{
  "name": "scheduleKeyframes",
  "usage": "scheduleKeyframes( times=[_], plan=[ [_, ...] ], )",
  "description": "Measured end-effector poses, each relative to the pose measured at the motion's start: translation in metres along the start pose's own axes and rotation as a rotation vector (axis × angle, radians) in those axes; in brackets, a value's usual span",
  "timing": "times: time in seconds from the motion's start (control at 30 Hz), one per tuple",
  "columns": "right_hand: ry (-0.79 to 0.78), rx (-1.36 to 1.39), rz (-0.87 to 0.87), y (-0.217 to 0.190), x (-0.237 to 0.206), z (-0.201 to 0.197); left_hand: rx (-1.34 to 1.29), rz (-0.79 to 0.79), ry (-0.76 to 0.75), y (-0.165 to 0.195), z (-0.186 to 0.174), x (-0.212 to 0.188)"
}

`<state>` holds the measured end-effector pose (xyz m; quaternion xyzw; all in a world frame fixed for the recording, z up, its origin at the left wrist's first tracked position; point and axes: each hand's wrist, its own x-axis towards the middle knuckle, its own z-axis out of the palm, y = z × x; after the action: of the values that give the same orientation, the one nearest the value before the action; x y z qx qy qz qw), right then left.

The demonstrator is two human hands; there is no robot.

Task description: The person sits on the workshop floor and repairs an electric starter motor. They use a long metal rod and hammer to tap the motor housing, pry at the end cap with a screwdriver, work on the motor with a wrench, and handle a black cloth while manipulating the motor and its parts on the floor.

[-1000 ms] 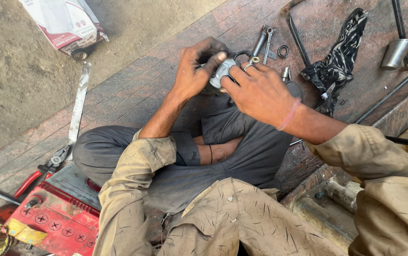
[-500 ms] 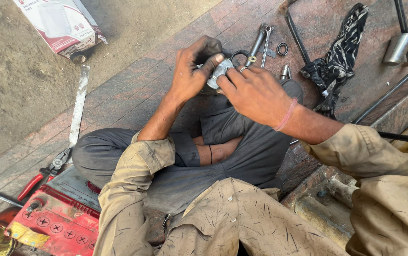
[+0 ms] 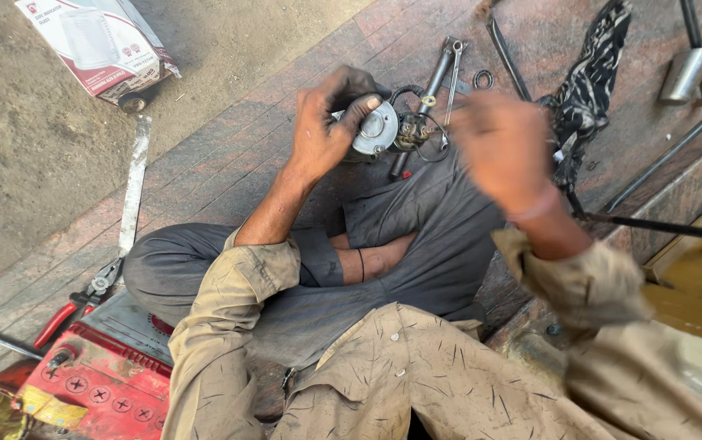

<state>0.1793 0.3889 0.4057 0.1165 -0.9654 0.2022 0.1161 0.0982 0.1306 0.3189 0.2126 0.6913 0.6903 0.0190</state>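
Now our right hand [image 3: 504,147] has let go and hangs open and blurry, while our left hand [image 3: 326,122] grips the small round metal part [image 3: 377,129] over the red brick floor [image 3: 229,155], with a wrench [image 3: 437,73] lying close by.

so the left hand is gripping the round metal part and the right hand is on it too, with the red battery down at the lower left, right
Not quite: in the head view the right hand is off the round metal part, raised beside it and blurred. The left hand does grip it, and the red battery sits lower left.
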Motion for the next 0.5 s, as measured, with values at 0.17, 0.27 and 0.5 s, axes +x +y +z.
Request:
scheduleKeyframes(
  times=[0.17,0.27,0.5],
  plan=[
    [0.423,0.93,1.05,0.167,-0.107,0.021,-0.074,0.035,-0.018,-0.005,0.0,-0.006],
    [0.7,1.598,1.573,0.228,-0.19,0.064,-0.195,-0.059,-0.121,-0.005,0.0,-0.01],
    [0.099,0.868,2.037,0.237,-0.26,0.118,-0.05,0.118,-0.253,-0.001,-0.001,-0.009]
  ],
)
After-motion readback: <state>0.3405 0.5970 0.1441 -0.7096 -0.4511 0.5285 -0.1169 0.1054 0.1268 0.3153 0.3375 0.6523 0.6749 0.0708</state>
